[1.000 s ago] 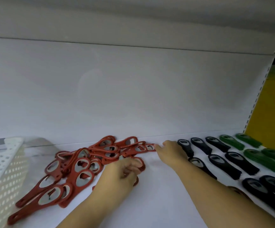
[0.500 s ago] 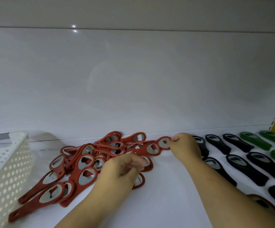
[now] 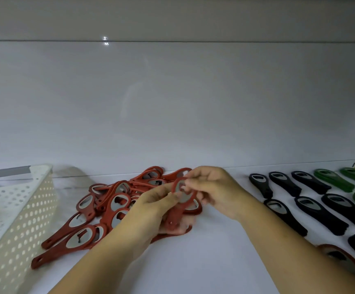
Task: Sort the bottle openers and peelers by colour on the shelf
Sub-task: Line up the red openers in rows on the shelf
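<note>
At the lower left of the frame stood a white perforated plastic basket point(image 3: 19, 211) on the white shelf point(image 3: 204, 262). Just right of it lay a loose heap of red plastic bottle openers with steel heads point(image 3: 100, 211), overlapping one another.

Over the heap's right edge, our left hand point(image 3: 157, 209) had its grip curled round the handle of one lifted red opener point(image 3: 180, 194). More red handles showed under the palm, but we could not tell whether they were held too. Our right hand point(image 3: 212, 187) met it from the right, its grip pinching the rounded head of that same opener.

Further right, black-handled openers point(image 3: 321, 213) lay in tidy rows, each apart from the next, with green-handled openers point(image 3: 333, 180) beyond them at the right edge. One stray red opener point(image 3: 342, 257) lay at the lower right, partly hidden under our right forearm and close to the black rows.

We judged three risks. The tangled handles could snag and drag neighbours out of the heap. A forearm sweeping low could knock the black rows askew. The stray red piece, half covered, could be overlooked.
</note>
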`<state>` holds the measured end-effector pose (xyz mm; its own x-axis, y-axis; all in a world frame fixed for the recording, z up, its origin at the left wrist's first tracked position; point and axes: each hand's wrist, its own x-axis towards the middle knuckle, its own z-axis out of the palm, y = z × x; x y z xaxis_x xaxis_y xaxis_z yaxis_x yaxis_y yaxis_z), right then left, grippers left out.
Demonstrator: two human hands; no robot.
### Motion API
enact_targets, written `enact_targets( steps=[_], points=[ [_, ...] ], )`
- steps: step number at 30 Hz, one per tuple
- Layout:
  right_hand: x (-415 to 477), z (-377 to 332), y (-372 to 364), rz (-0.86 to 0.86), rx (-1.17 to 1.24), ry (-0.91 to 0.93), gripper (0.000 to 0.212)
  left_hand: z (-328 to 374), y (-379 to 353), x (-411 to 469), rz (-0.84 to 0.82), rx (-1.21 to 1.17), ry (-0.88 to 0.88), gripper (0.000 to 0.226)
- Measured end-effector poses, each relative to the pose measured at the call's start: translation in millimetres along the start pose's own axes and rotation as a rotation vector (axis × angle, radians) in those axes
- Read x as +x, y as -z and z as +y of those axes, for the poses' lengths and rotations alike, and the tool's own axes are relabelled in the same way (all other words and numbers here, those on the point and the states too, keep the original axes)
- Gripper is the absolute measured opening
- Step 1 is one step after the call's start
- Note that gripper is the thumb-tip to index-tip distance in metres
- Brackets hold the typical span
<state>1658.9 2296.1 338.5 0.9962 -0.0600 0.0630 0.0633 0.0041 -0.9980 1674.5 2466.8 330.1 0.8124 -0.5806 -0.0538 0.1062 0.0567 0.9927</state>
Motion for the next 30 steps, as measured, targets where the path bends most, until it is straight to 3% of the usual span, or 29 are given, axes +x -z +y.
enact_targets(
  steps=[1,3,5,8,16,23,27,30],
  points=[
    [-1,1,-4,-0.048,-0.037,0.003,0.012,2,0,-2,-0.022,-0.008,0.024,0.019],
    [1,1,-4,0.011,-0.038,0.018,0.012,3,1,-2,0.028,-0.083,0.053,0.017],
    [10,9,8,0.245,-0.054,0.041,0.014,4,4,0,0.085,-0.202,0.093,0.015],
    [20,30,38,0.575,-0.473,0.066,0.014,3,7,4,0.100,-0.332,0.165,0.016],
    [26,46,45,0.199,-0.860,-0.007,0.018,0,8,7,0.091,-0.396,0.263,0.034],
    [28,47,45,0.193,-0.975,0.129,0.007,-1,9,7,0.011,-0.492,0.287,0.041],
    [23,34,43,0.437,-1.008,0.242,0.015,1,11,10,-0.018,-0.480,0.349,0.042],
    [16,16,33,0.449,-0.670,0.244,0.022,1,11,10,-0.021,-0.470,0.374,0.044]
  ],
)
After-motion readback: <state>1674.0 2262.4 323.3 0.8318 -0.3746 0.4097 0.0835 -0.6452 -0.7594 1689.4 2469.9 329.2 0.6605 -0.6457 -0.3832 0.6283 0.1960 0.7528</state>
